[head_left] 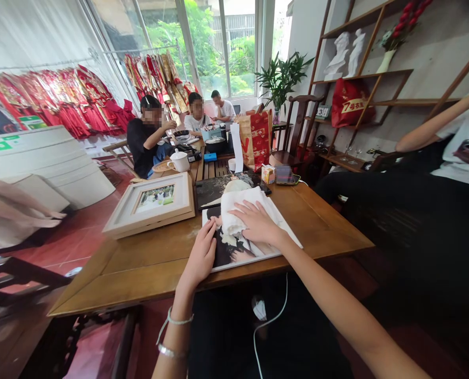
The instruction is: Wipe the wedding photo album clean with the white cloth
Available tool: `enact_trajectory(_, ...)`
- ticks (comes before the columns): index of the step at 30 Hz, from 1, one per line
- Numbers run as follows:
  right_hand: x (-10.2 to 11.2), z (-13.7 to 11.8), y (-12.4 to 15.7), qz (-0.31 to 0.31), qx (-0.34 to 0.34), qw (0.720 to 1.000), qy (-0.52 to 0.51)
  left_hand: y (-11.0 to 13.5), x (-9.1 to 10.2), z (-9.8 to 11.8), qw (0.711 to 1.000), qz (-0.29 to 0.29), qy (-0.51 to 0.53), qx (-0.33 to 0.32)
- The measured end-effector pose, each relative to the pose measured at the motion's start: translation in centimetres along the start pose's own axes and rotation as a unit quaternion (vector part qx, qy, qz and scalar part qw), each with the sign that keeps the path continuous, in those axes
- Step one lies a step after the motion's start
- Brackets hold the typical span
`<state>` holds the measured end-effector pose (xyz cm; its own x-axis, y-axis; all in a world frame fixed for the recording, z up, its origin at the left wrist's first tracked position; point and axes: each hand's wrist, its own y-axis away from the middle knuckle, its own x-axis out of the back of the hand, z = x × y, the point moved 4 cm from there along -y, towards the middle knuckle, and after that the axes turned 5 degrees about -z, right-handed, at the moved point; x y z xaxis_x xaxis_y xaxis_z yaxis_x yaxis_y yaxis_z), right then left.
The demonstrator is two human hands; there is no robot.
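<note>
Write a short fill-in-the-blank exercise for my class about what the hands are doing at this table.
1. The right hand presses a white ____ onto the photo print.
2. The left hand rests on the print's ____ edge.
3. Behind the print stands a ____ paper bag.
Missing words: cloth; left; red.

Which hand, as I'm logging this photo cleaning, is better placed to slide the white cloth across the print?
Probably right. The right hand lies flat on the white cloth, which rests on the print. The left hand presses the print's left edge, beside the cloth.
</note>
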<state>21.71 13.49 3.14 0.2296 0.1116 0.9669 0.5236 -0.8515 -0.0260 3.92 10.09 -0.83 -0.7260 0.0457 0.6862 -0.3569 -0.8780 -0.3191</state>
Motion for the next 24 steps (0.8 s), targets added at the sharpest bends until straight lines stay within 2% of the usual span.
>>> enact_trajectory(7,-0.5,-0.6,0.8,0.018,-0.007,1.000,0.013,0.0,-0.1,-0.1,1.000,0.009,0.001,-0.003)
enact_trajectory(17,-1.0,-3.6,7.5,0.016,0.044,0.999,0.018,0.0,0.0,0.1,1.000,0.011,-0.001,-0.001)
enact_trajectory(24,-1.0,-3.8,7.4,0.014,0.043,0.999,0.010,0.0,0.2,0.1,1.000,0.009,0.000,0.000)
